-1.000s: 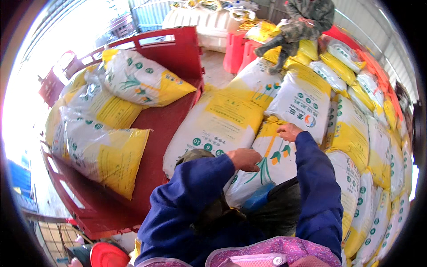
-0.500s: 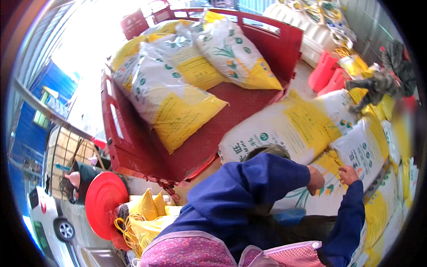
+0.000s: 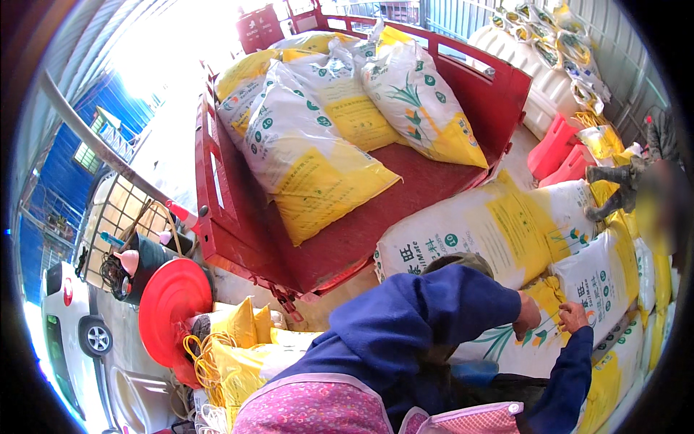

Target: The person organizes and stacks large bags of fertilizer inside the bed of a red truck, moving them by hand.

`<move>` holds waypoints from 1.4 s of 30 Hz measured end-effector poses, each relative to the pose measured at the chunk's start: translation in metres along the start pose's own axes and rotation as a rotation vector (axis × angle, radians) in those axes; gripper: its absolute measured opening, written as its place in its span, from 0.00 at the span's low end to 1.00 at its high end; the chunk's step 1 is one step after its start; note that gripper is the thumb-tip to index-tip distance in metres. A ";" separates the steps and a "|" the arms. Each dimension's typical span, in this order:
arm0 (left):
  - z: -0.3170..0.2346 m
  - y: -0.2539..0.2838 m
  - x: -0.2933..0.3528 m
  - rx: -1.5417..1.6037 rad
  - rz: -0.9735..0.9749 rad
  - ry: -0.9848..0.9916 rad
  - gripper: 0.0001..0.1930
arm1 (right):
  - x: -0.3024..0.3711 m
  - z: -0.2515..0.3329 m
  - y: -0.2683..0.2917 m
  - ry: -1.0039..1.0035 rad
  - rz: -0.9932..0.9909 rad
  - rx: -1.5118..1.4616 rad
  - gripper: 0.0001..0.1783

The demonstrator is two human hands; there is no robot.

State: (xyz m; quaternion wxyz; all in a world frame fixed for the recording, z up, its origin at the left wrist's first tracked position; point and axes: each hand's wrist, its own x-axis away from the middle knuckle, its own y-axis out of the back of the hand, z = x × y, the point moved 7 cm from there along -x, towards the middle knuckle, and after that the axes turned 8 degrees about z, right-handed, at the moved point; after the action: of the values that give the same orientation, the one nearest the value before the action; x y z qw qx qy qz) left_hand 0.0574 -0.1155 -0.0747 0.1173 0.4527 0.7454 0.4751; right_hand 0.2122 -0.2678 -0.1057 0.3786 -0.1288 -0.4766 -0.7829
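Note:
A white and yellow woven sack (image 3: pixel 499 354) lies below my hands, its yellow end (image 3: pixel 543 291) bunched and puckered. Just over it, my left hand (image 3: pixel 528 316) hangs with fingers curled downward. Close by on the right, my right hand (image 3: pixel 573 317) has thumb and fingertips pinched together beside the bunched end. Whatever either hand grips is too small or hidden to make out. Other filled sacks touch this one: a long sack (image 3: pixel 470 231) beyond it and another sack (image 3: pixel 596 271) to the right.
A red cargo bed (image 3: pixel 434 170) holds several full sacks (image 3: pixel 329 192). At the far right a person in dark clothes and muddy boots (image 3: pixel 614 189) is among the sacks, near red plastic barriers (image 3: pixel 555 153). Left stand a red round lid (image 3: pixel 173 304), yellow rope (image 3: pixel 206 358) and a white car (image 3: pixel 72 340).
The view has swung, so the whole scene sits lower and further right. Both my hands stay over the bunched sack end, with little visible change in their pose.

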 end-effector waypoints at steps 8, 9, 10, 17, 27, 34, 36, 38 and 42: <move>0.005 0.000 -0.004 0.016 0.033 0.075 0.20 | -0.003 -0.012 -0.006 -0.001 0.014 -0.008 0.20; 0.006 -0.001 -0.005 -0.002 0.065 0.096 0.21 | -0.005 -0.011 -0.007 -0.001 0.020 0.000 0.20; 0.009 -0.002 -0.009 0.002 0.057 0.107 0.21 | -0.004 -0.009 -0.008 0.008 0.027 0.010 0.20; 0.015 -0.004 -0.010 -0.027 0.060 0.095 0.21 | -0.004 0.004 -0.016 -0.028 0.057 0.021 0.20; 0.010 0.007 0.006 -0.043 0.023 0.132 0.24 | -0.012 0.006 -0.021 -0.014 0.092 0.034 0.21; 0.012 0.011 0.012 -0.052 0.000 0.190 0.24 | -0.012 0.028 -0.030 0.134 0.191 0.308 0.20; 0.015 0.008 0.012 -0.031 0.007 0.182 0.24 | -0.007 0.037 -0.034 0.128 0.187 0.301 0.19; 0.019 0.002 0.012 -0.007 0.014 0.179 0.24 | -0.003 0.048 -0.039 0.120 0.182 0.291 0.19; 0.003 0.017 0.011 -0.079 -0.044 0.138 0.24 | -0.005 0.012 -0.026 0.179 0.179 0.340 0.19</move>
State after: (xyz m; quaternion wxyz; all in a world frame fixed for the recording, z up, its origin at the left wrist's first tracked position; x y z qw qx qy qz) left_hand 0.0621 -0.1026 -0.0598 0.0942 0.3973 0.7421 0.5316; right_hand 0.1948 -0.2490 -0.1193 0.5038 -0.0347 -0.5530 -0.6627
